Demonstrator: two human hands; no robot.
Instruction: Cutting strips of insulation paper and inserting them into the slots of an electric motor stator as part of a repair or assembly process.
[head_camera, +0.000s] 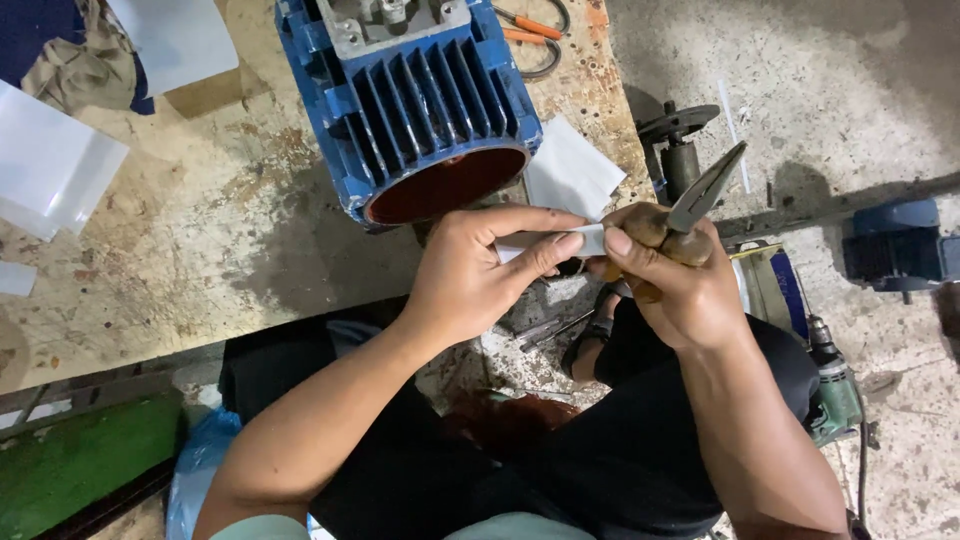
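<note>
Two hands meet over one small white paper strip (560, 241), just in front of the blue finned motor housing (415, 100) on the worktop (180, 230). Left hand (470, 275) pinches it, grip clamped; right hand (670, 275) pinches its other end while closed around pliers (695, 205). Crowded like that, the strip could tear or slip, and the pliers' tips, pointing away above the grip, could snag.
</note>
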